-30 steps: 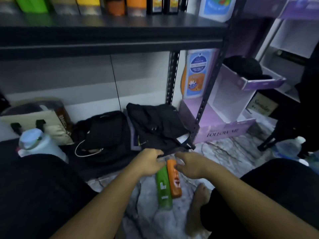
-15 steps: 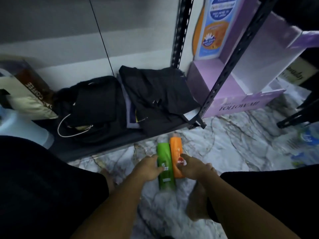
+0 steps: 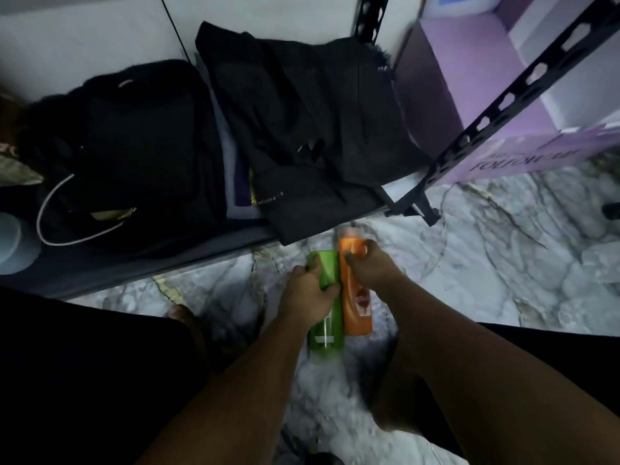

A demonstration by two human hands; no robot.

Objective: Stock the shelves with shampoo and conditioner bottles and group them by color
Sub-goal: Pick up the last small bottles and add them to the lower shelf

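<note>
Two bottles lie side by side on the marble floor, just in front of the bottom shelf. My left hand (image 3: pixel 307 293) grips the green bottle (image 3: pixel 327 330) around its upper half, fingers curled over it. My right hand (image 3: pixel 372 268) holds the orange bottle (image 3: pixel 357 303) near its cap end, thumb on one side and fingers on the other. The bottles touch along their long sides. Their caps point toward the shelf.
The bottom shelf (image 3: pixel 167 260) of the black metal rack carries black bags (image 3: pixel 127 156) and folded dark clothes (image 3: pixel 302 129). A rack post (image 3: pixel 503 105) slants down at the right, with a purple cardboard display (image 3: pixel 496 95) behind it. My bare feet and dark-clothed knees frame the floor.
The view has tilted down and closer to the floor. Both hands have closed around the bottles, the right hand sliding up toward the orange bottle's cap.
</note>
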